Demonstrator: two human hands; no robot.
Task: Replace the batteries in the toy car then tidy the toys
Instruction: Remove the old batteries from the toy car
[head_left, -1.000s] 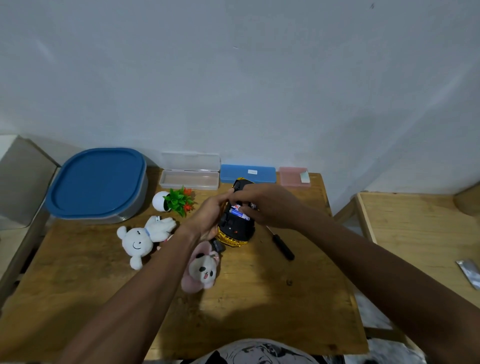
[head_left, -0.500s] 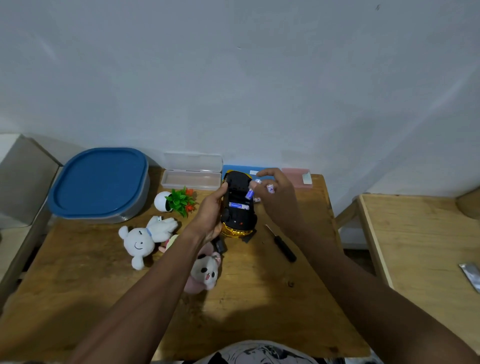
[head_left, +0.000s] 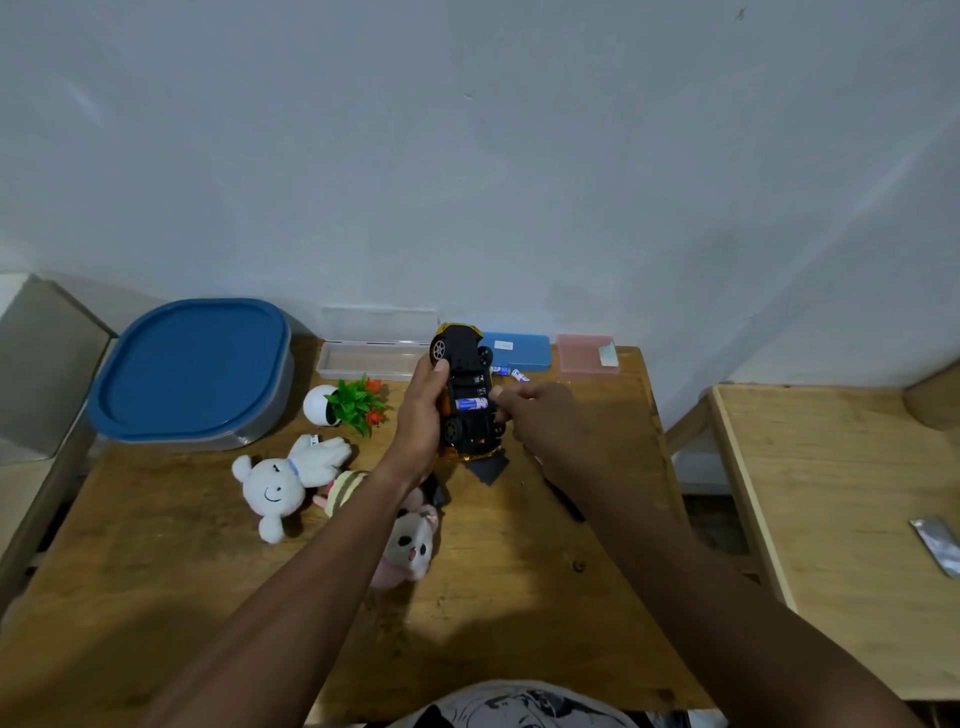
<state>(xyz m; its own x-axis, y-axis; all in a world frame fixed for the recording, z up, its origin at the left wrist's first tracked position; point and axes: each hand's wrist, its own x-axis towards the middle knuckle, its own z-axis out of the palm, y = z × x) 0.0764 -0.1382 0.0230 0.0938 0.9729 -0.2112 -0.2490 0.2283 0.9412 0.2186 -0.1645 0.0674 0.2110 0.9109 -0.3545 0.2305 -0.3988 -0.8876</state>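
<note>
The person wears a pale grey-white shirt (head_left: 519, 709) printed with bold black line art in a comic style. Only a small curved patch of it shows, at the middle of the near edge of the surface (head_left: 156, 571). The left forearm (head_left: 311, 571) and the right forearm (head_left: 675, 571) are bare along their whole visible length. The left grip (head_left: 423, 415) and the right grip (head_left: 540, 421) are bare as well.
</note>
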